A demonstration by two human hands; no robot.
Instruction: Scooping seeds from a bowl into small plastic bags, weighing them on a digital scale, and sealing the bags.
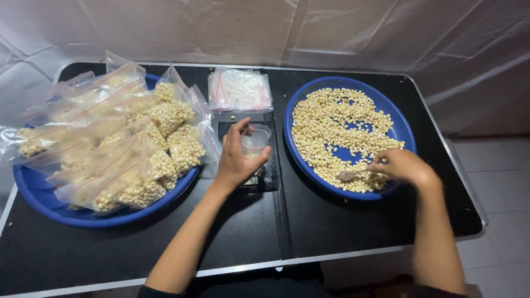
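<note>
**Bench inventory: loose pale kernels, bags and scale on a black folding table**

Landmark: small black scale (264, 175), at the middle of the table (309, 226).

- Left hand (236, 160): directly over the scale, fingers curled narrowly around the mouth of a small clear bag (255, 140), holding it upright and open above the scale's platform. A few pale pieces show at the bag's bottom.
- Right hand (402, 165): to the right of the scale, closed around the handle of a small spoon (349, 175). The spoon's bowl rests among the kernels at the near edge of the right tray.
- Right blue tray (398, 128): round, just right of the scale, its rim close to the scale's edge. Holds loose pale kernels (326, 121) spread in a single uneven layer, with bare blue patches near the centre.
- Left blue tray (49, 207): round, left of the scale, heaped with filled bags (138, 149), clear with red seal strips, each packed with the same pale kernels. The heap overhangs the tray's rim toward the scale.
- Stack of empty bags (239, 90): flat, clear, lying just behind the scale.
- Backdrop: white sheeting (276, 27) beyond the table's far edge, behind the scale.
</note>
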